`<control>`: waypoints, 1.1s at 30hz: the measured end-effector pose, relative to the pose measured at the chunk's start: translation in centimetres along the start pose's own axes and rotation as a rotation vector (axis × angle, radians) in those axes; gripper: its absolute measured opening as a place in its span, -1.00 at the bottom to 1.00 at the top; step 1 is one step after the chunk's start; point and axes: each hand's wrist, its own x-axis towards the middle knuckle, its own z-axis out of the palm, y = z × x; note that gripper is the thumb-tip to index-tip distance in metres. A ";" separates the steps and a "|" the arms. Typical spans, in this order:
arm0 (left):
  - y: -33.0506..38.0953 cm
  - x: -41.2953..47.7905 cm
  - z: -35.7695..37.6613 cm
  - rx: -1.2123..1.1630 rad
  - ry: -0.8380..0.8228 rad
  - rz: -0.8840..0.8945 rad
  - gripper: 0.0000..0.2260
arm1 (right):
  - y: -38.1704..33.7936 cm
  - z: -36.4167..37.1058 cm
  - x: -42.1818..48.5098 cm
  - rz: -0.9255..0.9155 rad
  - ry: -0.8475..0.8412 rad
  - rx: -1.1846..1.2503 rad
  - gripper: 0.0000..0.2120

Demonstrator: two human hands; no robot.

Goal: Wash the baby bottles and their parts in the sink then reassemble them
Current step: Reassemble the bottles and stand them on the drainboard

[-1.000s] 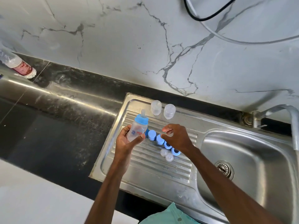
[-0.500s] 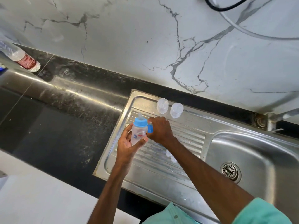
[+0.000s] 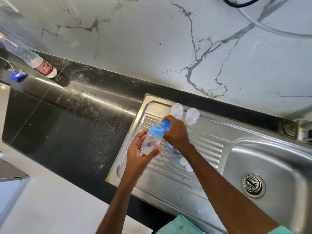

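Note:
My left hand [image 3: 137, 156] grips a clear baby bottle [image 3: 151, 143] with a blue collar [image 3: 157, 130] and a teat on top, held over the draining board [image 3: 207, 146]. My right hand [image 3: 177, 134] pinches a blue cap [image 3: 166, 125] right beside the teat. Two clear bottles [image 3: 177, 110] [image 3: 192, 116] stand upside down at the board's back edge. A blue part [image 3: 170, 145] shows under my right wrist. Two small clear teats [image 3: 183, 160] [image 3: 189, 168] lie on the ribs, partly hidden by my forearm.
The sink bowl with its drain [image 3: 252, 184] lies to the right, a tap base [image 3: 302, 130] behind it. A black counter [image 3: 72, 119] stretches left, with a plastic water bottle [image 3: 32, 59] lying at the marble wall and a small blue object [image 3: 16, 76] near it.
My right hand picked a blue cap from the draining board and brought it up beside the teat of the bottle in my left hand. The camera view shifted slightly.

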 end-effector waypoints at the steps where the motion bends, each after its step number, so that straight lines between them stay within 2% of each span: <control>1: 0.4 -0.3 0.0 -0.007 -0.008 0.024 -0.44 | -0.5 -2.1 -0.9 0.010 0.072 0.102 -0.62; 3: 1.2 -0.7 -0.1 -0.008 -0.054 0.067 -0.45 | -1.0 -6.7 -2.8 0.057 0.156 0.287 -0.67; 4: 1.6 -0.8 0.0 0.009 -0.087 0.093 -0.46 | -1.1 -9.2 -4.0 0.081 0.133 0.415 -0.67; 7: 3.5 -1.3 1.0 0.073 -0.218 0.149 -0.48 | -1.4 -15.6 -8.0 0.089 -0.087 0.694 -0.60; 10: 6.0 -2.0 2.5 0.135 -0.361 0.220 -0.50 | -1.8 -19.6 -11.6 -0.047 -0.162 0.590 -0.57; 17: 10.0 -4.3 5.4 0.142 -0.542 0.295 -0.53 | -2.3 -26.2 -18.3 -0.143 -0.103 0.504 -0.54; 21: 11.5 -6.4 6.9 0.195 -0.579 0.347 -0.53 | -2.3 -28.4 -21.2 -0.186 -0.056 0.495 -0.55; 27: 12.5 -10.2 9.8 0.090 -0.624 0.334 -0.58 | -2.1 -29.2 -25.0 -0.192 -0.110 0.474 -0.54; 33: 13.1 -13.0 12.1 0.087 -0.638 0.335 -0.60 | -1.6 -31.2 -27.5 -0.200 -0.086 0.312 -0.53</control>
